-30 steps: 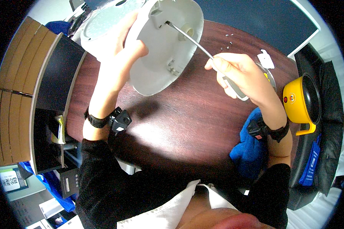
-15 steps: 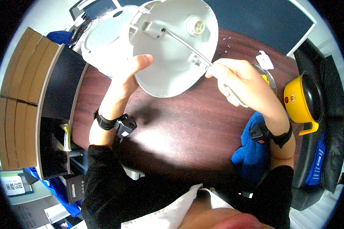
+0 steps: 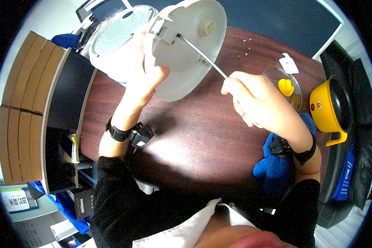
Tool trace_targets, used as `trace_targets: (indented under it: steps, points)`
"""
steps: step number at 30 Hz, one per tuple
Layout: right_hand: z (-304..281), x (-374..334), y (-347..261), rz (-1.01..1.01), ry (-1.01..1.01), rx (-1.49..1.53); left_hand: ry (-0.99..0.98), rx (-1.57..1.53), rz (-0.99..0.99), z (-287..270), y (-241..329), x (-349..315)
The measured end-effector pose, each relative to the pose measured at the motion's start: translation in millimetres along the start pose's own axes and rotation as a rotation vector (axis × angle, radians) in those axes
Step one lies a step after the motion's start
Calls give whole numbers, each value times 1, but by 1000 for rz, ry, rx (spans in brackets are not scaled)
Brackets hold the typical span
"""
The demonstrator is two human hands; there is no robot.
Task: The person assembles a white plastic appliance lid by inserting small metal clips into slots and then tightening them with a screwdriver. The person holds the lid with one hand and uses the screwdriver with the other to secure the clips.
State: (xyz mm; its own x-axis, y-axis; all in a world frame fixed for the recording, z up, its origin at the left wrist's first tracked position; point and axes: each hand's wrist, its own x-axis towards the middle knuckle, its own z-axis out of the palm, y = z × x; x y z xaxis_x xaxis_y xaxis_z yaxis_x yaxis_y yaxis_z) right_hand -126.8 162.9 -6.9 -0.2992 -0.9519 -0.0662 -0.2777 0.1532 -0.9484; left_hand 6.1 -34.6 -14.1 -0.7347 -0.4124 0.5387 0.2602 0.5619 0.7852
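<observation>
Tilted up over the far side of the table is a white plastic shell (image 3: 190, 70), its hollow inner face toward me. My left hand (image 3: 149, 80) grips its left edge, thumb on the inside and fingers partly hidden behind. In my right hand (image 3: 258, 99) is a screwdriver (image 3: 204, 57), with the fingers wrapped round its handle, which is mostly hidden. The metal shaft slants up and left, and its tip is at a small dark opening in the shell, beside a screw. Behind my left hand stands a white round appliance (image 3: 120, 39) with a pale, see-through top.
Several small screws (image 3: 246, 54) lie on the brown table (image 3: 202, 132). Right of them are a white plastic piece (image 3: 288, 64), a glass lid with a yellow knob (image 3: 286, 87) and a yellow pot (image 3: 323, 105). A blue cloth (image 3: 273, 169) lies under my right forearm.
The shell has tilted and shifted slightly left in my left hand. My right hand has moved a little down, and the screwdriver tip remains at the same opening.
</observation>
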Motion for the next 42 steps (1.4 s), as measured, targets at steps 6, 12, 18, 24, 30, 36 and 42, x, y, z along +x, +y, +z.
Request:
trace_targets:
  steps: [6,12,18,24,30,36,42]
  points:
    - [2,-1,-2,-1,-59,-22,3,82,-15,-1,1,-9]
    - [3,2,1,54,-166,265,15,97,93,3,4,-8]
    - [1,2,-1,170,-294,587,-21,131,104,0,2,-6]
    - [-3,4,1,104,-244,451,21,127,79,0,5,-1]
    - [-11,10,8,-287,204,-524,-1,-199,-149,-2,14,5]
    - [-21,4,2,-382,344,-830,-25,-289,-217,-3,30,7]
    - [-26,-2,1,-356,334,-958,-103,-289,-218,-6,22,5]
